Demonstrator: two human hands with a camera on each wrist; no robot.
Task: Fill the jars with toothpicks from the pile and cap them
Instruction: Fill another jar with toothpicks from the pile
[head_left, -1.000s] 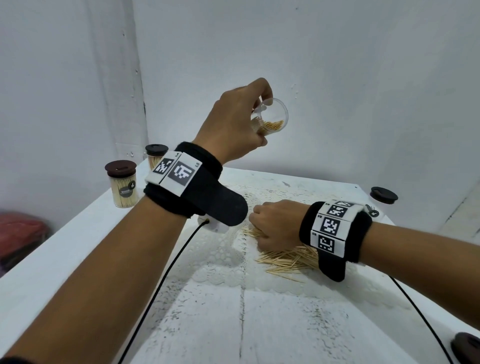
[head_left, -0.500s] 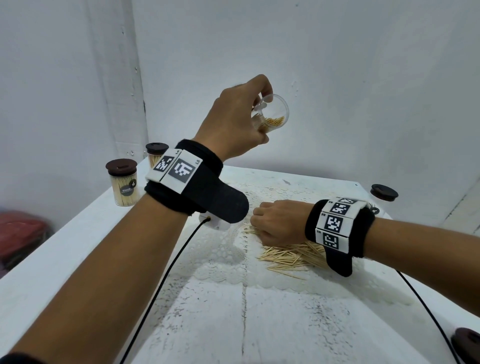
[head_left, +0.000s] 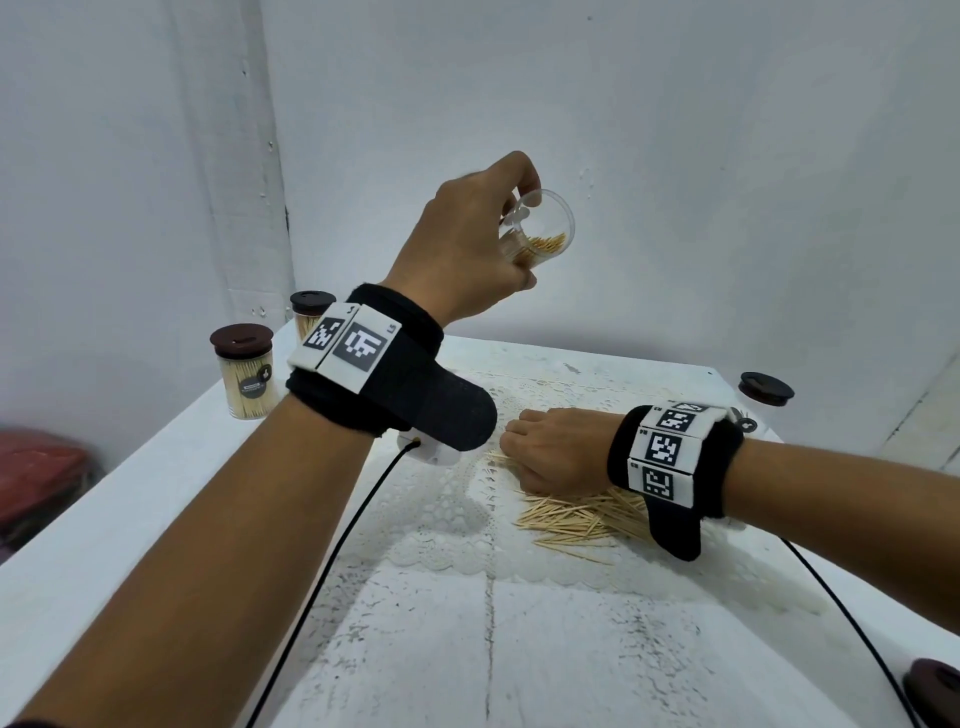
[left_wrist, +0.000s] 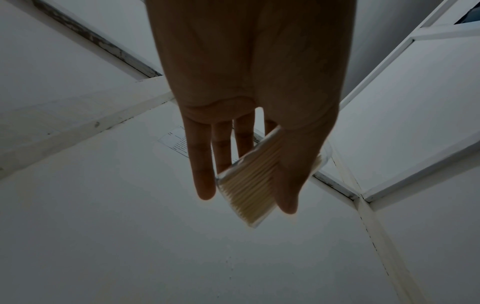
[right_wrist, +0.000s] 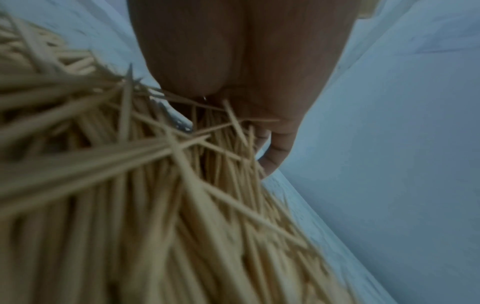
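Wooden toothpicks lie piled under my right hand, curled and gathering them; my left hand grips the open jar raised, tilted, partly filled

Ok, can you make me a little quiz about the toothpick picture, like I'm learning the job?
1. True or false: the clear jar in the left hand is already capped.
2. Which hand is down on the toothpick pile? A) left B) right C) both
3. Fill in: the capped jars standing at the table's far left number ____.

Key: 1 false, its mouth is open and it is only partly filled. 2 B. 3 two.
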